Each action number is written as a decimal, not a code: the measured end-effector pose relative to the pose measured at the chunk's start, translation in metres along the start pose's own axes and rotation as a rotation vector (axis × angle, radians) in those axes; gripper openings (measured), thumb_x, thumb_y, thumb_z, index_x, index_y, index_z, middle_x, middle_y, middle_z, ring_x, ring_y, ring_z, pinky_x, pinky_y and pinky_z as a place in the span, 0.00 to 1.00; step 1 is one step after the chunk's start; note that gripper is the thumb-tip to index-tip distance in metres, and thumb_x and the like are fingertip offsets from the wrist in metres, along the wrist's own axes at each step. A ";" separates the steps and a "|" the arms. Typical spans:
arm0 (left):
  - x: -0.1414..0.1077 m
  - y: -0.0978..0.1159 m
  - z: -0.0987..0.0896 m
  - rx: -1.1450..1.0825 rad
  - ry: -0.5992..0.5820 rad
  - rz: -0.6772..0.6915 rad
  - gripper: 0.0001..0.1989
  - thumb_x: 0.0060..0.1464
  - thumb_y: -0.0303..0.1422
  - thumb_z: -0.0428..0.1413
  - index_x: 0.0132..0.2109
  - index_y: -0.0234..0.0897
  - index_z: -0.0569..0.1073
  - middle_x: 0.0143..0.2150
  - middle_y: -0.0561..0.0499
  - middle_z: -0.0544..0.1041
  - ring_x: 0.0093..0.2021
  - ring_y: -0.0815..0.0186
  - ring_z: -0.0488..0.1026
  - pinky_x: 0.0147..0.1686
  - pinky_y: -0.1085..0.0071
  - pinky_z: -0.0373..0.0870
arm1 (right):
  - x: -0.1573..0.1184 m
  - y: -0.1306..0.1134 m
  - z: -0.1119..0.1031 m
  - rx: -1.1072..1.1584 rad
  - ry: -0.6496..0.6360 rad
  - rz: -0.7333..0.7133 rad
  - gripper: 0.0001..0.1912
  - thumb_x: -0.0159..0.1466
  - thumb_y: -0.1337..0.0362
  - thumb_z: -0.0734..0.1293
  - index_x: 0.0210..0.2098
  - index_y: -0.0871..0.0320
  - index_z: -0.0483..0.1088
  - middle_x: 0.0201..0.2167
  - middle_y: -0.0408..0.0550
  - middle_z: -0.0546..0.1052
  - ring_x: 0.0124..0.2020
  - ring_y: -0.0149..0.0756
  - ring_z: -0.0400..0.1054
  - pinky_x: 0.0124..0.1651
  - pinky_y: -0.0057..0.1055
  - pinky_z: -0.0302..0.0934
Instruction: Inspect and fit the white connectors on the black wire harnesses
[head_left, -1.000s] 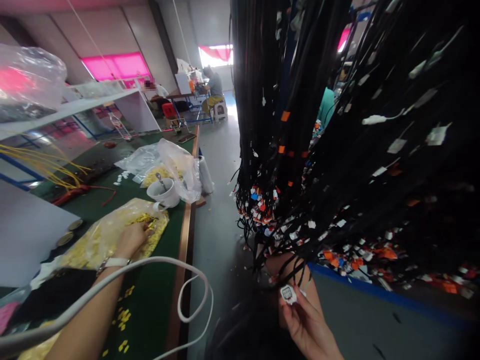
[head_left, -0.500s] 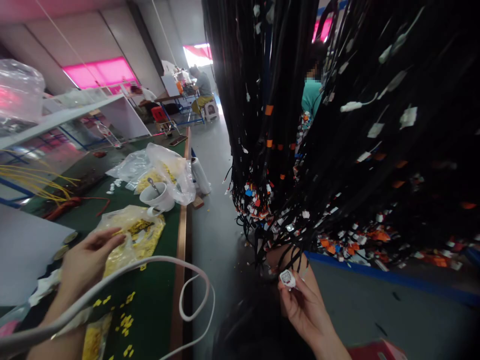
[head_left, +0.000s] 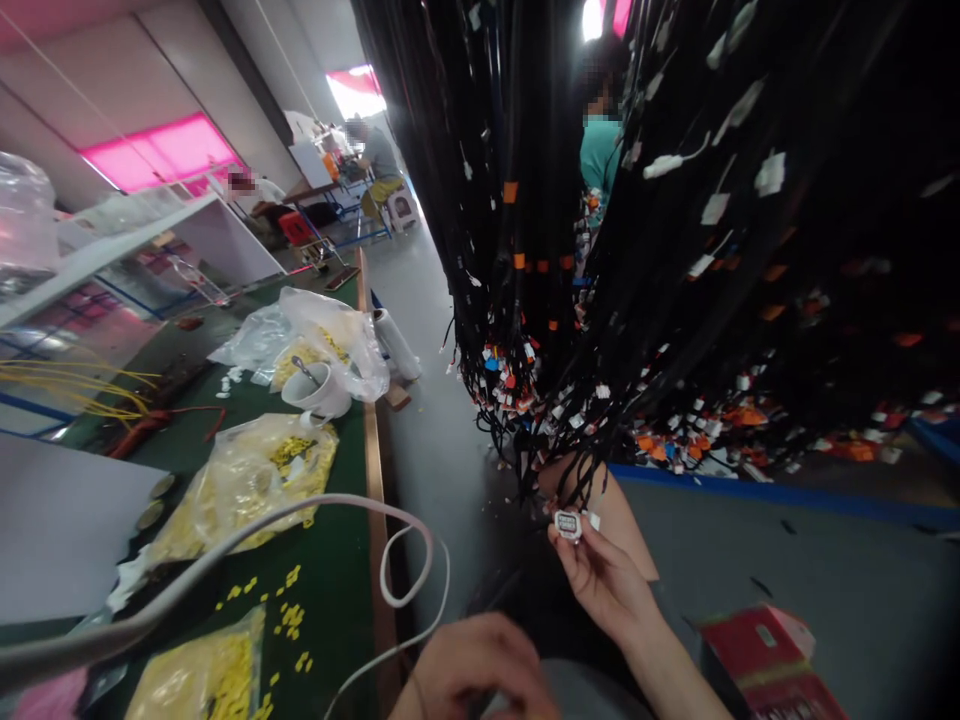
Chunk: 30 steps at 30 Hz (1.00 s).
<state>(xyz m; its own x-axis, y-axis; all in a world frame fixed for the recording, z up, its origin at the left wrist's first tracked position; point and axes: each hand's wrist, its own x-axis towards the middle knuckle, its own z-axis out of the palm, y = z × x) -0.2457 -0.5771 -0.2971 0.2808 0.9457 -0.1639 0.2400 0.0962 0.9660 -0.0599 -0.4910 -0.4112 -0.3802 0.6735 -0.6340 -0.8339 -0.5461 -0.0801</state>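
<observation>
My right hand (head_left: 611, 590) is closed on a small white connector (head_left: 568, 525), pinched between thumb and fingers with its face of several cavities toward me. It is held over my lap, just below the hanging black cables (head_left: 517, 470). At the bottom of the view my left hand (head_left: 480, 665) is curled and blurred. Its fingertips are hidden, and I cannot tell whether it holds anything. On the green bench to the left lies an opened plastic bag of small yellow parts (head_left: 319, 470). Loose yellow parts (head_left: 291, 620) are scattered near a second yellow-filled bag (head_left: 199, 670).
A white cable (head_left: 262, 520) loops across the bench edge. A white cup (head_left: 319, 390) with a spoon stands by another plastic bag (head_left: 352, 345). Dense cable bundles fill the right side above a blue rail (head_left: 705, 484). A red box (head_left: 772, 660) sits lower right. People work farther back.
My left hand has left the bag of yellow parts and moved right, to in front of my body. The right hand still holds the white connector, now turned more squarely toward me.
</observation>
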 end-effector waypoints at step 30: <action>0.029 -0.018 0.013 0.209 0.120 -0.006 0.10 0.55 0.40 0.57 0.38 0.41 0.79 0.34 0.46 0.80 0.38 0.62 0.76 0.39 0.70 0.72 | -0.012 0.015 -0.013 -0.017 -0.058 -0.075 0.18 0.48 0.75 0.76 0.39 0.63 0.74 0.32 0.49 0.81 0.32 0.38 0.77 0.36 0.28 0.74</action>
<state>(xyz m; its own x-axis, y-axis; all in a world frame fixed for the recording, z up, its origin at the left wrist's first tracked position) -0.2294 -0.5552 -0.3222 0.1696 0.9765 -0.1328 0.4321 0.0474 0.9006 -0.0634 -0.5134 -0.4148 -0.3397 0.7404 -0.5800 -0.8543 -0.5009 -0.1390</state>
